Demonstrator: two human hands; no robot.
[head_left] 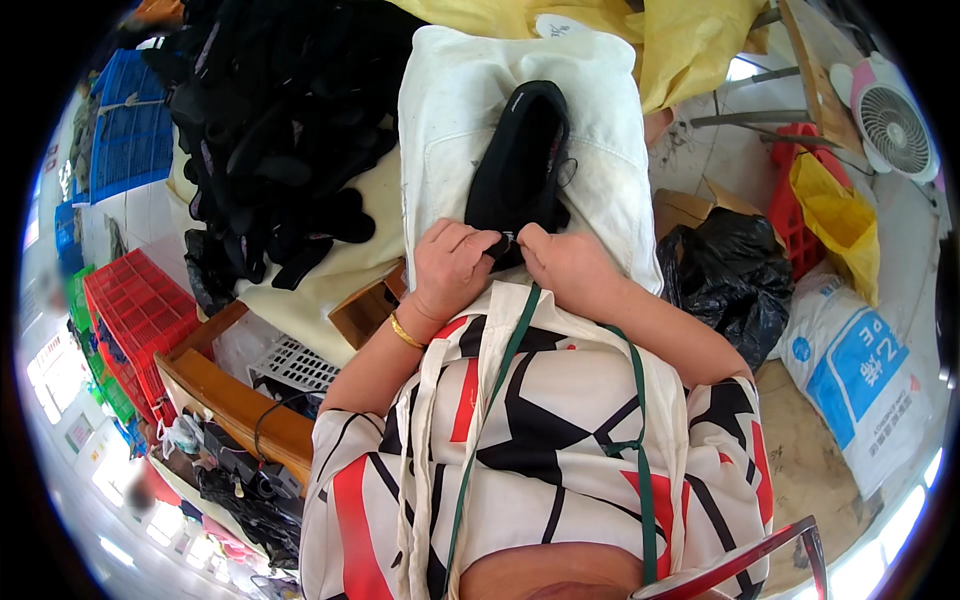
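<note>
A black slip-on shoe (512, 165) lies on a white cloth (430, 90) in front of me, its opening facing up and its far end pointing away. My left hand (450, 262), with a gold bracelet at the wrist, is closed in a pinch on the near end of the shoe. Right beside it, my right hand (562, 262) grips the same end with curled fingers. Something small and pale shows between the fingertips, too small to make out. A thin dark loop sticks out from the shoe's right side.
A large heap of black shoe pieces (290, 120) covers the cream cloth at the left. An open wooden drawer (230, 400) and red crates (140, 310) stand nearer on that side. To the right are a black plastic bag (735, 270), a white-and-blue sack (855, 370) and a fan (893, 125).
</note>
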